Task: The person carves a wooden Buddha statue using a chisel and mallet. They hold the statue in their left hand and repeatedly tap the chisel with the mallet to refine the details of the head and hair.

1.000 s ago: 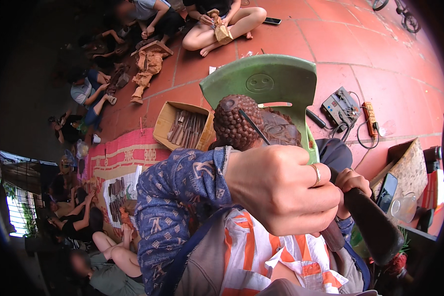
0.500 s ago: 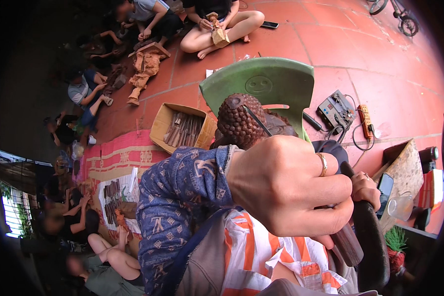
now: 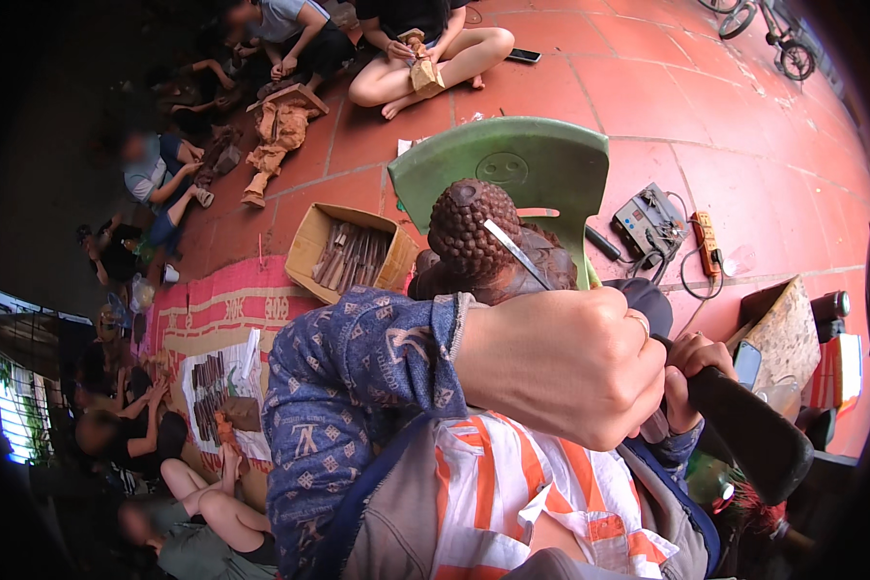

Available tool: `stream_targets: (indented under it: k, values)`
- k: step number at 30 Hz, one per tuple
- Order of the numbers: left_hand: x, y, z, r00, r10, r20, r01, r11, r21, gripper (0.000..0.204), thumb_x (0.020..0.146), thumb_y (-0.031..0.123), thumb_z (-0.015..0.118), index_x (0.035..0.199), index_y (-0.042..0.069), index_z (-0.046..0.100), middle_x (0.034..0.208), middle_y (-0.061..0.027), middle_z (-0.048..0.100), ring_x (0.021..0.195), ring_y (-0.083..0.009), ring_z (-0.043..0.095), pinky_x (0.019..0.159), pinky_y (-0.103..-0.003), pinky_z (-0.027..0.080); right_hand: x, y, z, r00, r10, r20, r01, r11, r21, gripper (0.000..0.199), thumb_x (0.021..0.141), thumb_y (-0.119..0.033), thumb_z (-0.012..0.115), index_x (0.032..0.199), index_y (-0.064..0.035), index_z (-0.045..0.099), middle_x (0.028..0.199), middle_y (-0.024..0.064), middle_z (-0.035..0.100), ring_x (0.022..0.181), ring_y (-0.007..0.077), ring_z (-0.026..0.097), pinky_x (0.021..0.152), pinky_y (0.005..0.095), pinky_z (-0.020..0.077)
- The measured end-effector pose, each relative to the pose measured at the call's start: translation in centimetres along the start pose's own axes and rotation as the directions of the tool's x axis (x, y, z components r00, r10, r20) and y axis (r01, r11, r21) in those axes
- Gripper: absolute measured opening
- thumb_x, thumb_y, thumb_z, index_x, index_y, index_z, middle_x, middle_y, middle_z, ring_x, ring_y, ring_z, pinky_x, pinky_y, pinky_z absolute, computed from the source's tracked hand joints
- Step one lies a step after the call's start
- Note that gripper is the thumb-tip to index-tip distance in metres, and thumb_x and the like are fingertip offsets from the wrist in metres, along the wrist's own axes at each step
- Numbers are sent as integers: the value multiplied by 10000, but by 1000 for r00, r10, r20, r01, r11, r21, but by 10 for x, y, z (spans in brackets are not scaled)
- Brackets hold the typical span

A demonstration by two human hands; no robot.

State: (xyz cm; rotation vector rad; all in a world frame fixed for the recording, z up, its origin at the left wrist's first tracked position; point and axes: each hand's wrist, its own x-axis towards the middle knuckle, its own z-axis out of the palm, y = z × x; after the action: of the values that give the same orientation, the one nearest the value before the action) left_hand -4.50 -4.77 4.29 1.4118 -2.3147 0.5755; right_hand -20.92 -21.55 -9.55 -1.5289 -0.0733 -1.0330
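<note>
A woodcarving workshop: box of chisels [image 3: 350, 257], carved wooden head [image 3: 488, 246], carvers seated on the tiled floor [image 3: 706, 106].

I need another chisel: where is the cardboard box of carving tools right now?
In the head view, the cardboard box sits on the red tiled floor, left of the green plastic chair and the carved wooden head, just above the pink mat.

Counted: one carved wooden head [image 3: 488, 246], one green plastic chair [image 3: 512, 169], one cardboard box [image 3: 350, 253], two bare hands.

red tiled floor [image 3: 648, 87] bears a cardboard box [image 3: 350, 253], green chair [image 3: 512, 169], patterned mat [image 3: 213, 314].
</note>
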Motion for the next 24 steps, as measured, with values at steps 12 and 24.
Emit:
stream_targets:
  k: [12, 24]
  values:
    - [-98, 39, -28, 719, -650, -246, 676, 736, 31, 304, 615, 190, 811, 862, 74, 678, 618, 2, 464, 512, -157, 499, 420, -288, 372, 43, 21, 55, 834, 455, 313, -470, 882, -33, 277, 775, -17, 692, 1021, 52, 584, 1089, 181, 648, 939, 168, 610, 705, 287, 501]
    - [-155, 63, 46, 245, -895, -372, 878, 368, -306, 699, 662, 96, 823, 1295, -1, 543, 944, -152, 625, 760, -231, 624, 692, -313, 498, 40, 66, 68, 722, 531, 444, -626, 774, 93, 399, 800, -187, 739, 1098, 53, 624, 1013, 127, 672, 956, 189, 624, 856, 320, 475]
